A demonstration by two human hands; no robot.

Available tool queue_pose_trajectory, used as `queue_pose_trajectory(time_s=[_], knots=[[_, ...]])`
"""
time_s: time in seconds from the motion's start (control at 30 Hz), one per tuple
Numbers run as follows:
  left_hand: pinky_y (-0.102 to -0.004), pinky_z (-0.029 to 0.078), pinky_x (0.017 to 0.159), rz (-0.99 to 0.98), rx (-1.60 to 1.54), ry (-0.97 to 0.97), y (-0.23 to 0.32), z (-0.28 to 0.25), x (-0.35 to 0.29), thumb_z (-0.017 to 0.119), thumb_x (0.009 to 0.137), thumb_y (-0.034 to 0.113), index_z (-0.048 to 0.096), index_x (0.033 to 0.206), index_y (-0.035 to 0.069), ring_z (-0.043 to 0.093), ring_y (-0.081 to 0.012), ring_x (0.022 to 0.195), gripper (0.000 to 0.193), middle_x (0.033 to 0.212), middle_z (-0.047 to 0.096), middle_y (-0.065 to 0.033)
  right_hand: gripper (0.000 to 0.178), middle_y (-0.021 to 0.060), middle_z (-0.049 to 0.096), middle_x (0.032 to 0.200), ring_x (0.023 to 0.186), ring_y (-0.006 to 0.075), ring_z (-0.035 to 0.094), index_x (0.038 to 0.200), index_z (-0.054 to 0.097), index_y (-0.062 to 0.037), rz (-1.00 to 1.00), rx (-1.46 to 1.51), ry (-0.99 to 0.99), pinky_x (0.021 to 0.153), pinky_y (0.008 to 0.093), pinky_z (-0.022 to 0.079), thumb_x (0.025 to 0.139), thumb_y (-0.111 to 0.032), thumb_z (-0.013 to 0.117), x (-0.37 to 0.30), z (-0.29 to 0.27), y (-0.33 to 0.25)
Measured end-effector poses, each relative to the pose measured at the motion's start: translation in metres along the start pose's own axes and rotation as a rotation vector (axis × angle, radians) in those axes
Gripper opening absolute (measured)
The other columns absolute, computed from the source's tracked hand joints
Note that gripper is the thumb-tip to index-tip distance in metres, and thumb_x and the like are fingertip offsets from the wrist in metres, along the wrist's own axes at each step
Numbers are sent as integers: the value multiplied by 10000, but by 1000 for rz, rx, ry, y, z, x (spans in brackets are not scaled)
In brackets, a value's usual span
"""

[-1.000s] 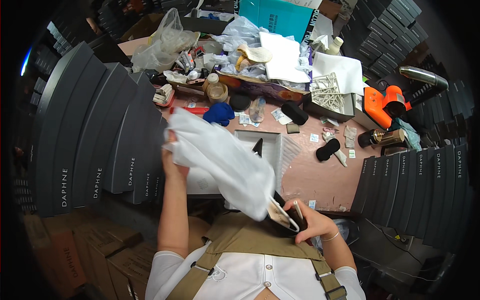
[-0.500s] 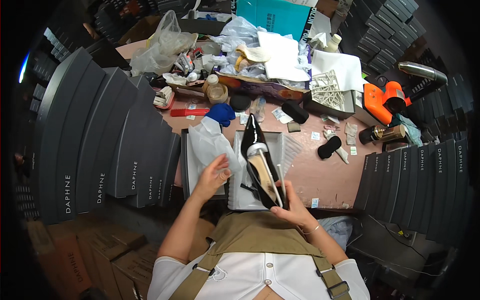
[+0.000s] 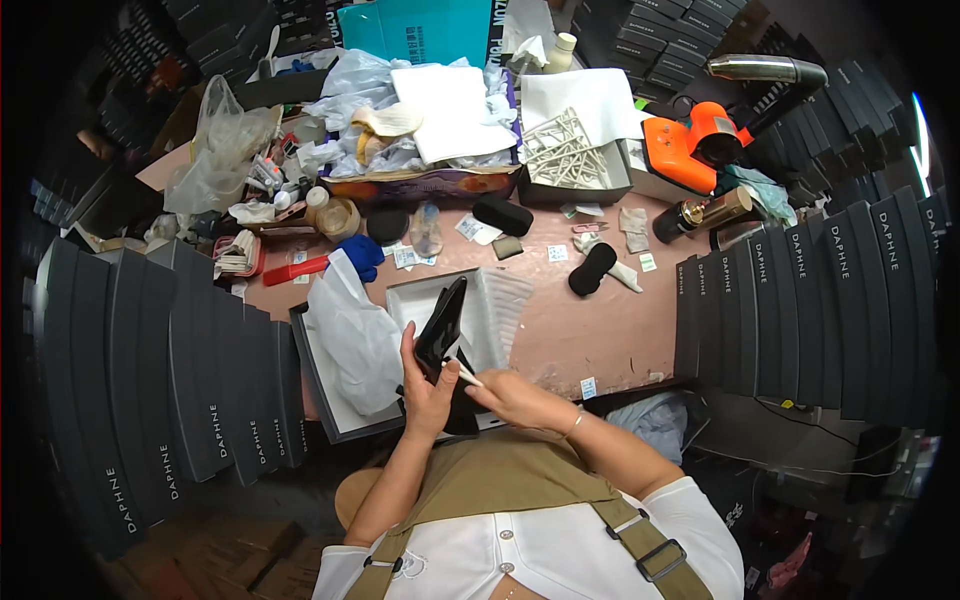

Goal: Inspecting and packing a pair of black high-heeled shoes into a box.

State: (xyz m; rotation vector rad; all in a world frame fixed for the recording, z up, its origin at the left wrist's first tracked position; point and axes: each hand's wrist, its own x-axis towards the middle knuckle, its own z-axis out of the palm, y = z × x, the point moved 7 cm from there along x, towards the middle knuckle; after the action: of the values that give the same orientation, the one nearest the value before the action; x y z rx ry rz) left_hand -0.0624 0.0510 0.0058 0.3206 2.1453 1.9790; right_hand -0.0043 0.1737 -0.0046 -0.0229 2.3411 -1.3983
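Note:
My left hand is wrapped round a glossy black pointed shoe, which is tilted with its toe up and away from me. The fingers of my right hand pinch a white shoe-tree stick at the shoe's opening. How far the stick reaches inside is hidden. Below the shoe stands a grey shoebox with white ribbed paper along its right side. To the left, white tissue paper lies in another dark tray or lid.
Dark shoebox stacks rise at the left and right. Behind are a purple carton of crumpled paper, a box of white sticks and an orange tool. Black pads, sachets and a blue cloth lie on the pink table.
The shoe has passed leftward into my left hand, which has left the tissue paper, and it is turned on its side. My right hand has shifted its hold to the white stick. The view has turned.

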Motion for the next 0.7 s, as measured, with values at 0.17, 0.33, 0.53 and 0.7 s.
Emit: queue_pose_trajectory(time_s=[0.17,0.33,0.53,0.7], knots=[[-413,543,755,-635,-891,-88,-48,-10,8,373,891,655,491,1171,20,639,-276,830,704,981,618,-176,123,179,572,837,700,360,579,831,526,-33,-203,-811,495,613,473,453,836,-154,549,20,-165,-16],[-493,526,801,-699,-1166,-137,-41,15,1,313,903,661,482,1222,12,624,-326,953,742,1071,602,-198,369,162,601,964,906,307,604,1043,571,-11,-451,-868,914,760,381,476,749,-171,728,67,-251,-38],[-435,436,955,-826,-1191,35,-52,29,-33,321,910,650,453,1272,59,540,-279,1107,706,1212,545,-137,304,106,543,797,677,300,583,906,550,-82,-548,-700,215,585,387,481,728,-252,728,58,-25,-76],[-407,342,1050,-839,-1184,183,-58,33,-66,355,929,604,423,1289,95,437,-250,1235,627,1335,465,-100,271,104,528,754,660,298,589,866,530,-72,-513,-570,211,574,399,474,715,-221,699,51,5,-53]])
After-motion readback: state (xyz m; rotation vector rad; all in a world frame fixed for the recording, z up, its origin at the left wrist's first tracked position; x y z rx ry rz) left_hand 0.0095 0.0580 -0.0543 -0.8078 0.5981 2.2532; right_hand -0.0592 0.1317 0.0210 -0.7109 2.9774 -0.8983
